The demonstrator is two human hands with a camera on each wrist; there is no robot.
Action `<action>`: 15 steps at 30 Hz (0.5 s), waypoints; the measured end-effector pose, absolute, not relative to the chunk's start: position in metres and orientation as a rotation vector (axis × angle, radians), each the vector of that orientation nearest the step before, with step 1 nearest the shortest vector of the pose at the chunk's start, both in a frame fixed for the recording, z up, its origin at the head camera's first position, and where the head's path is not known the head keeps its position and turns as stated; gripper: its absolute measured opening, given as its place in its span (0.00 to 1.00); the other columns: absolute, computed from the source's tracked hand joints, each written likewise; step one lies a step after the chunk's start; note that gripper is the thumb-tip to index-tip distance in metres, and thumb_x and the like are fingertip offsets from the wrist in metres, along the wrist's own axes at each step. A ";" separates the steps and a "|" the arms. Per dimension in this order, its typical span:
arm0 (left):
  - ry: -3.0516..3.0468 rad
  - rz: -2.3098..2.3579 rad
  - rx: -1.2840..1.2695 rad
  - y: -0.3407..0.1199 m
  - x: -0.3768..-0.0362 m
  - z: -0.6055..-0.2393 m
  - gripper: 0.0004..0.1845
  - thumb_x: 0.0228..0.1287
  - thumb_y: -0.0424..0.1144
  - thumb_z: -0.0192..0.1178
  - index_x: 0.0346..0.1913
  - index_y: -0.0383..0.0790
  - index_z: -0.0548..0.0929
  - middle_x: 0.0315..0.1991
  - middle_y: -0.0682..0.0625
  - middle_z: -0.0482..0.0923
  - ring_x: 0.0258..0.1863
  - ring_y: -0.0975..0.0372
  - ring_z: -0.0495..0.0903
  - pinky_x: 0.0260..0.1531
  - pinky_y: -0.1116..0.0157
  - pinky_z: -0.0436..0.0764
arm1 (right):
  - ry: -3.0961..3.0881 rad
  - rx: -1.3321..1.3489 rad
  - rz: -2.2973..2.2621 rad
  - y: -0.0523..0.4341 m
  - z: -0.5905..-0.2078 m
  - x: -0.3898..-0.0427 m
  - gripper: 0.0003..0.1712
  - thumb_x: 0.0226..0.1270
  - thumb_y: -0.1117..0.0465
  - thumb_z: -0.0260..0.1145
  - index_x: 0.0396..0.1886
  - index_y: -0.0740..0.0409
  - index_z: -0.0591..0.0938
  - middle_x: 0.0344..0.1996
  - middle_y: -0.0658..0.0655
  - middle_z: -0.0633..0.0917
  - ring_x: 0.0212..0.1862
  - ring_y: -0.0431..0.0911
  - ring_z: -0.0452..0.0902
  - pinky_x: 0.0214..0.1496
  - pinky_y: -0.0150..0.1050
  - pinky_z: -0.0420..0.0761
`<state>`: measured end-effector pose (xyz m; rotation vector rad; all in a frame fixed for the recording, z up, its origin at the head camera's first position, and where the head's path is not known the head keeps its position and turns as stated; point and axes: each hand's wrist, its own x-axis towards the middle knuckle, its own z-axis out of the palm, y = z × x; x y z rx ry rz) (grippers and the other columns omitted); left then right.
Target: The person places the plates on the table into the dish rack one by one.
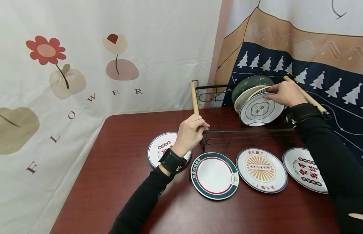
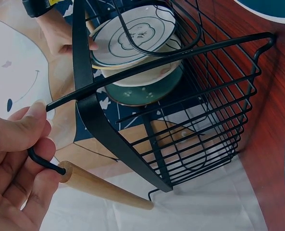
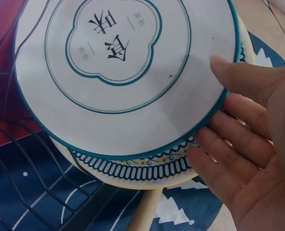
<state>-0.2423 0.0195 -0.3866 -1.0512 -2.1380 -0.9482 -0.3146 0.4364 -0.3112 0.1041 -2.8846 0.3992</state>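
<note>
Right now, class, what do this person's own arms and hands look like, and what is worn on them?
The long black fabric left sleeve leads to a broad black left wristband with small white marks. The long black fabric right sleeve has an oval patch or hole, unclear which; a black right wristband sits beyond it. The left hand and right hand show no gloves or rings.

Homelike spot: printed cloth (image 1: 169, 48), dish rack (image 2: 119, 144)

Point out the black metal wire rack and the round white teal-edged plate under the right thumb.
Black metal wire rack (image 2: 118, 143): left wrist view, on its flat bar.
Round white teal-edged plate (image 3: 123, 72): right wrist view, on its printed face.
</note>
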 end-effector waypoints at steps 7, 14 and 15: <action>-2.148 -0.944 -1.051 0.019 -0.242 -0.385 0.08 0.66 0.27 0.67 0.34 0.44 0.90 0.32 0.53 0.83 0.39 0.62 0.83 0.41 0.67 0.82 | -2.920 0.051 0.463 0.436 -0.301 -0.301 0.35 0.68 0.44 0.71 0.62 0.68 0.82 0.68 0.78 0.70 0.80 0.73 0.43 0.77 0.73 0.45; -2.161 -0.946 -1.049 0.018 -0.242 -0.385 0.08 0.66 0.27 0.67 0.34 0.44 0.90 0.32 0.54 0.83 0.39 0.63 0.82 0.41 0.67 0.83 | -2.948 0.035 0.486 0.433 -0.293 -0.289 0.42 0.68 0.36 0.68 0.64 0.66 0.80 0.77 0.78 0.52 0.80 0.74 0.42 0.73 0.76 0.48; -2.161 -0.949 -1.049 0.018 -0.242 -0.385 0.08 0.66 0.27 0.67 0.34 0.44 0.90 0.32 0.53 0.83 0.39 0.63 0.82 0.40 0.67 0.83 | -2.953 0.037 0.495 0.432 -0.292 -0.288 0.42 0.68 0.35 0.67 0.65 0.66 0.80 0.78 0.78 0.52 0.80 0.74 0.41 0.73 0.77 0.48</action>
